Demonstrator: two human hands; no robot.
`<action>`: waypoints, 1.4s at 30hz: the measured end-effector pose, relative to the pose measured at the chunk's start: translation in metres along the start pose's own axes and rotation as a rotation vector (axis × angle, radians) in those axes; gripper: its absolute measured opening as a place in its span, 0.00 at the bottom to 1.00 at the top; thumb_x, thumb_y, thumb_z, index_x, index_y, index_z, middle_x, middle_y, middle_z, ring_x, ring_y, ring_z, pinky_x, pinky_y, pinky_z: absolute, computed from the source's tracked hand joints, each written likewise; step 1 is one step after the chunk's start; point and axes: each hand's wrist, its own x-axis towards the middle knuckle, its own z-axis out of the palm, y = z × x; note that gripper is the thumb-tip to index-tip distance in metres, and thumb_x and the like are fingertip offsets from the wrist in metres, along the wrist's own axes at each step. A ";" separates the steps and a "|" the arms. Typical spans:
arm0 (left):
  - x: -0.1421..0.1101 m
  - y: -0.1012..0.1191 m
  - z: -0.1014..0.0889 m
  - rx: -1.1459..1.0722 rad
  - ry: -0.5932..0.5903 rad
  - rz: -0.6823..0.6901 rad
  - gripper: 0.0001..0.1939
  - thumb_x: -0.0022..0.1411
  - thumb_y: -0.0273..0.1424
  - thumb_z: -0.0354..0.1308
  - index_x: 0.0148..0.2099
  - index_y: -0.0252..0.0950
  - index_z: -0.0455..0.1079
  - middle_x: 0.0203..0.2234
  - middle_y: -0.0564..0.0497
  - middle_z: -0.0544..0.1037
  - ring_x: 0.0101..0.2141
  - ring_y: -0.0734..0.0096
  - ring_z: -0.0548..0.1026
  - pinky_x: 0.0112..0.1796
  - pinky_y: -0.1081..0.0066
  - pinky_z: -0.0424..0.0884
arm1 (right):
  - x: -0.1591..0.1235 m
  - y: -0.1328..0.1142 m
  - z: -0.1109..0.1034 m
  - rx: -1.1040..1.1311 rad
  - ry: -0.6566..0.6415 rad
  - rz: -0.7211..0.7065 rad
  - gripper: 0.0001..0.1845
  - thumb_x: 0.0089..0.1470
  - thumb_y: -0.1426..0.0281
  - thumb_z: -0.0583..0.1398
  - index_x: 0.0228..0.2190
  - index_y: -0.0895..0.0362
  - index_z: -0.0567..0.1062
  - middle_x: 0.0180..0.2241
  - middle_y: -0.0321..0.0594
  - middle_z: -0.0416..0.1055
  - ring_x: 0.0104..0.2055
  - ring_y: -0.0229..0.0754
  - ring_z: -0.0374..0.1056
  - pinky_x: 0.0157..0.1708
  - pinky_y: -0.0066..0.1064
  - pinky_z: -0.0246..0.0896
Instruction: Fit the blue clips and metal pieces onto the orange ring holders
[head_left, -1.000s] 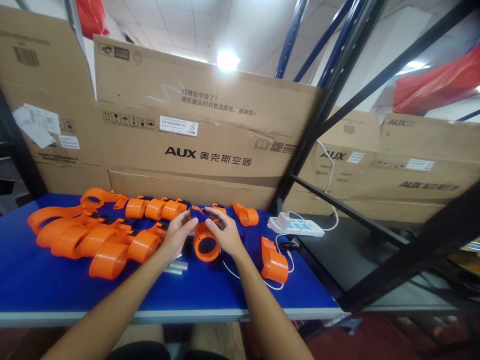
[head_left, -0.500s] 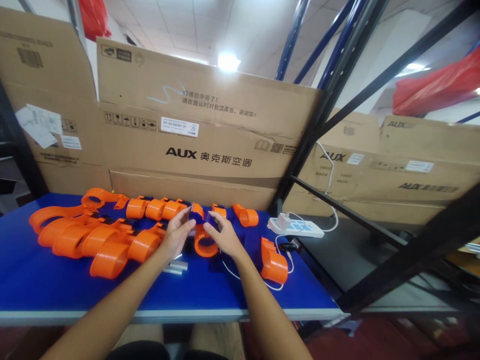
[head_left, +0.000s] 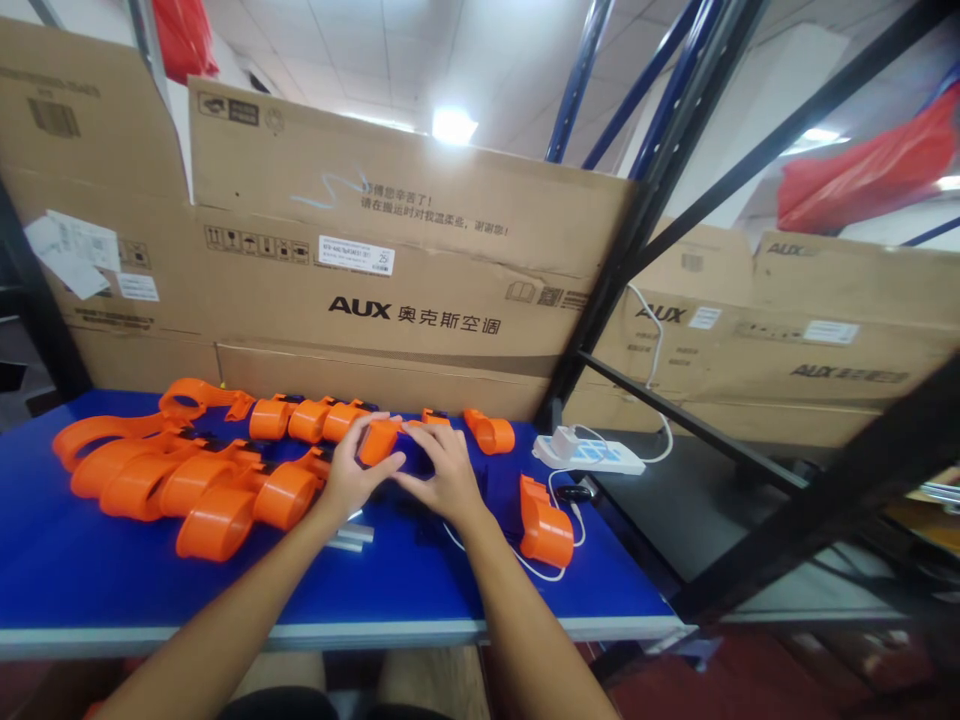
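An orange plastic ring-shaped part is held up between my two hands over the middle of the blue table. The fingers and thumb of my left hand are closed around its ring end. My right hand pinches its other end, which the fingers partly cover. To the left lie several similar orange parts, some with black pieces on them. One more orange part rests to the right of my right hand. Small silver metal bars lie below my left hand.
A white power strip with a plugged-in adapter and white cables sits at the table's right rear. Beside it is a small black object. Large cardboard boxes wall off the back. A dark rack post rises at the right of the blue table.
The orange part in my hands has turned: its ring hung down below my fingers before, and now it lies up by my left fingers. My view has shifted very slightly.
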 end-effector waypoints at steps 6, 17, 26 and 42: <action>0.002 -0.004 0.001 -0.011 0.034 0.008 0.23 0.46 0.26 0.74 0.45 0.40 0.72 0.50 0.45 0.79 0.56 0.52 0.74 0.61 0.54 0.62 | -0.001 0.003 0.003 -0.056 0.000 -0.035 0.36 0.54 0.52 0.68 0.61 0.49 0.70 0.54 0.50 0.73 0.54 0.55 0.68 0.54 0.48 0.58; 0.015 -0.026 -0.011 0.053 0.009 0.033 0.23 0.47 0.30 0.74 0.46 0.41 0.72 0.49 0.45 0.80 0.55 0.51 0.74 0.59 0.53 0.63 | -0.001 0.002 0.004 -0.060 0.000 -0.027 0.38 0.53 0.51 0.68 0.61 0.49 0.69 0.53 0.49 0.73 0.54 0.55 0.68 0.54 0.49 0.58; 0.014 -0.034 -0.016 0.182 -0.029 0.130 0.28 0.54 0.36 0.71 0.56 0.40 0.70 0.53 0.43 0.78 0.55 0.51 0.75 0.59 0.51 0.65 | -0.001 0.000 0.004 -0.076 0.017 -0.031 0.41 0.54 0.51 0.68 0.63 0.50 0.66 0.53 0.49 0.73 0.54 0.55 0.68 0.54 0.49 0.59; 0.013 -0.047 -0.020 0.205 -0.321 0.026 0.39 0.57 0.40 0.70 0.67 0.37 0.64 0.54 0.39 0.76 0.48 0.53 0.76 0.48 0.60 0.72 | 0.005 0.009 0.007 0.567 0.349 0.487 0.29 0.62 0.46 0.54 0.44 0.58 0.77 0.43 0.46 0.78 0.44 0.49 0.73 0.44 0.38 0.68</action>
